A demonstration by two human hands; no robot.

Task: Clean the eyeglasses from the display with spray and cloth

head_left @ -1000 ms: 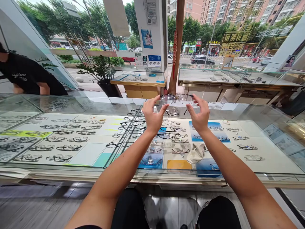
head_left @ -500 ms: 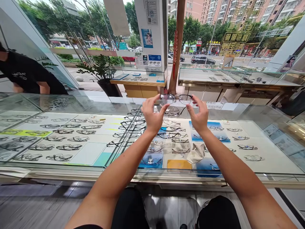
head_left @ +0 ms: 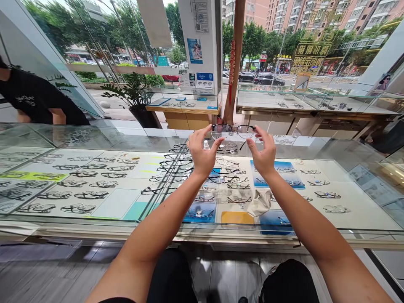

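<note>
Head view: both my hands are grasping one pair of eyeglasses (head_left: pixel 232 128), raised in the air over the far part of the glass counter (head_left: pixel 362 210). My left hand (head_left: pixel 202 152) is holding the left outer end, fingertips at the rim and thumb below it, and my right hand (head_left: pixel 264 154) is doing likewise at the other end. The long axis is running left to right — nearly level, square across my line of sight — with the dark brow line lying along the top and the lenses standing roughly upright. One slender dark temple (head_left: pixel 243 145) is slanting down and leftward near my right thumb; whether the front is facing me or away, I cannot tell. Behind my left hand a small white bottle (head_left: pixel 206 144) is showing, and a crumpled pale cloth (head_left: pixel 259 203) is lying just left of my right forearm.
</note>
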